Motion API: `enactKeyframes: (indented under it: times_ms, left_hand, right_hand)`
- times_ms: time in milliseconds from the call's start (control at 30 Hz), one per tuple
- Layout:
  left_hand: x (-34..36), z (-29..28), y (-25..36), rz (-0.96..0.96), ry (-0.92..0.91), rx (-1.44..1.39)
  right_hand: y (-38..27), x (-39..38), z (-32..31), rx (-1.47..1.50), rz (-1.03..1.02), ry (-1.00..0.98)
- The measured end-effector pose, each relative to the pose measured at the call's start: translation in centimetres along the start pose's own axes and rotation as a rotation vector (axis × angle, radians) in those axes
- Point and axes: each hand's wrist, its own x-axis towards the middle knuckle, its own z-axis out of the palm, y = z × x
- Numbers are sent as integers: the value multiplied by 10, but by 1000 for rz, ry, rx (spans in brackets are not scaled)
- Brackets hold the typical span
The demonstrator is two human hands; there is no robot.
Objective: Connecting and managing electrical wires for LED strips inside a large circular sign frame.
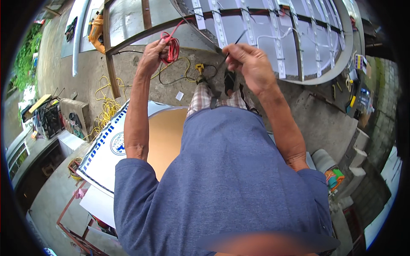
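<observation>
My left hand (150, 57) is closed around a loose coil of red wire (173, 50). From the coil, one strand runs up to the edge of a large round light panel (318, 78). Thumb and fingers of my right hand (255, 67) pinch a thin dark strip (241, 35); its exact kind cannot be made out. That hand is just in front of the panel's near edge. Inside the panel, several white LED strips (218, 27) lie in rows over a dark metal crossbar, with white and red wires among them.
A brown metal frame (110, 68) stands at left, by an orange power tool (97, 32). Yellow cord (106, 109) lies tangled on the concrete, with a yellow plug (199, 67) near my feet. A white printed sheet (100, 158) is beside me. Tools and packs (363, 100) lie at right.
</observation>
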Motion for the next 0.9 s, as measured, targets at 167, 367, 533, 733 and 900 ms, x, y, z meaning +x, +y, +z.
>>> enactKeyframes:
  times_ms: [167,367,533,733,900]
  left_hand:
    - [5,-11,9,-76,-82,121]
    - [12,-29,9,-70,-122,168]
    - [16,-37,4,-36,-129,203]
    - [19,-39,9,-11,-135,369]
    - [17,-40,15,15,-29,514]
  right_hand:
    - [47,32,21,-145,270,-172]
    - [109,84,49,-322,341,-71]
    - [132,118,71,-297,278,-43]
    - [149,160,97,-273,170,111]
    - [154,181,93,-93,136,-77]
